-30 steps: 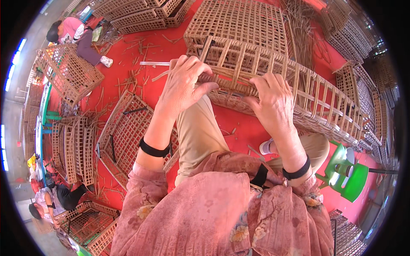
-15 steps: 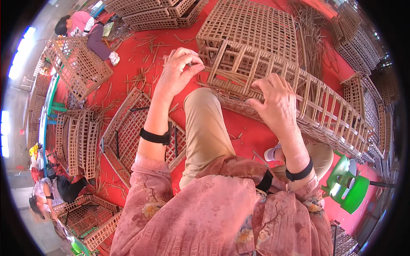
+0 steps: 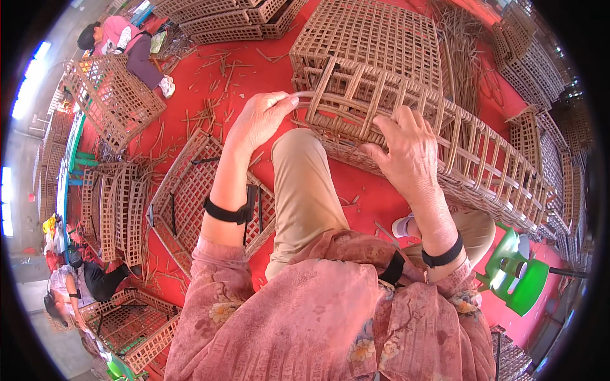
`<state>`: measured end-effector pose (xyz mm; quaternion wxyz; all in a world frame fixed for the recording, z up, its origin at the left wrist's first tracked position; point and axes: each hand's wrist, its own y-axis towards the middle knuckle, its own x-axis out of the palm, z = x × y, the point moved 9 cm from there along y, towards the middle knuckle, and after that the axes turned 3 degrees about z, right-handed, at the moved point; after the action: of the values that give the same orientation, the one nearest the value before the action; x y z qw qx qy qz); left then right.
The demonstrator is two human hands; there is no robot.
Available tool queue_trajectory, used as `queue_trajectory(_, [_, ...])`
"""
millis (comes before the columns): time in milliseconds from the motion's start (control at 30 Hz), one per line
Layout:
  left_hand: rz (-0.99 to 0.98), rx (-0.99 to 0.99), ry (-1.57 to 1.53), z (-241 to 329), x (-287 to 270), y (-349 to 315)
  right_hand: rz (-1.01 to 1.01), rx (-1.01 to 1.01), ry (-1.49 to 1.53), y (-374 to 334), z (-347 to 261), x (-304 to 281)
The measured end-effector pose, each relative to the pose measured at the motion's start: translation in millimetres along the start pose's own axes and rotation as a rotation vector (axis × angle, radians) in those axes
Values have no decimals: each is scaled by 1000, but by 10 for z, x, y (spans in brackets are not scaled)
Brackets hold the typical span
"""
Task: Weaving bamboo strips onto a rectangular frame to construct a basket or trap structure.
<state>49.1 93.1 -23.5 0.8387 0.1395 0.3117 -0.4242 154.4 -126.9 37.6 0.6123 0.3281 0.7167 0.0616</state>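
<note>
A long woven rattan frame (image 3: 483, 162) with open slats runs from the middle toward the right in front of me. At its left end, my left hand (image 3: 264, 117) is closed in a pinch on a thin rattan strip (image 3: 305, 94), which bends over into the slats. My right hand (image 3: 410, 149) lies over the frame's near rail, thumb below it and bent index finger above. Its other fingers curl over the slats and their tips are partly hidden. Behind the frame stands a large latticed rattan basket (image 3: 372, 35).
A shallow lattice tray (image 3: 184, 203) lies left of my knee on the red floor (image 3: 222, 76), among cane scraps. Stacked baskets (image 3: 241, 25) stand farther back. Two people (image 3: 121, 38) work at the left. A green plastic stool (image 3: 524, 279) is at my right.
My left hand has lowered slightly and turned, its fingers now straighter along the strip, which shows as a curve into the frame. The right hand has shifted only a little.
</note>
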Motion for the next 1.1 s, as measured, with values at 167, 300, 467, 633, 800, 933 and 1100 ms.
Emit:
queue_trajectory(167, [120,30,-389,-66,-44,141,22,-3,2,-34,-13,-14])
queue_trajectory(300, [187,122,-390,75,-139,112,58,-19,-18,-55,-35,-14])
queue_trajectory(467, [359,16,-783,33,-146,-37,112,10,64,-63,12,-14])
queue_trajectory(633, [381,-36,-923,-103,-108,-79,117,-30,45,-76,12,3])
queue_trajectory(800, [397,-226,-1068,-527,89,-221,101,-69,38,-104,0,53])
queue_trajectory(933, [391,-278,-1149,-689,250,-229,165,-155,33,-152,-69,33])
queue_trajectory(1100, [573,-61,-78,-189,-99,-291,209,-157,32,-163,-63,19])
